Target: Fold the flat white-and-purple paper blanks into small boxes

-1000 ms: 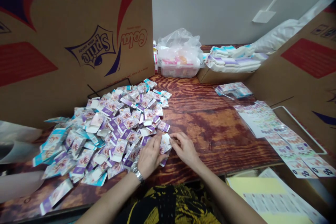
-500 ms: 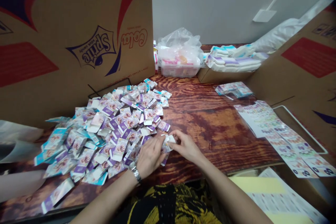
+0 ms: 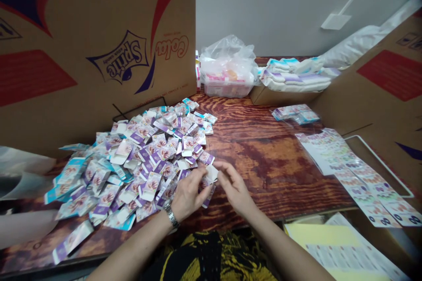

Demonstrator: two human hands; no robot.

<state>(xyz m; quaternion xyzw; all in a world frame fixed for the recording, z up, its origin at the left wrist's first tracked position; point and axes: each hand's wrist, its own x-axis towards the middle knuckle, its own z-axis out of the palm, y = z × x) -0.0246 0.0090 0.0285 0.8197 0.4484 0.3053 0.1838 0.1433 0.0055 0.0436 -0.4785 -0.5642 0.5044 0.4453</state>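
Our left hand (image 3: 191,189), partly curled, holds a small carton (image 3: 206,180) between thumb and fingers, over the counter (image 3: 263,140) just beside the heap of cartons (image 3: 158,158). Our right hand (image 3: 234,186) is loosely curled, fingertips at the white flap (image 3: 212,173); we cannot tell whether they pinch it. We would do best to grip lightly, so the thin card isn't crushed, and work the flap along its crease
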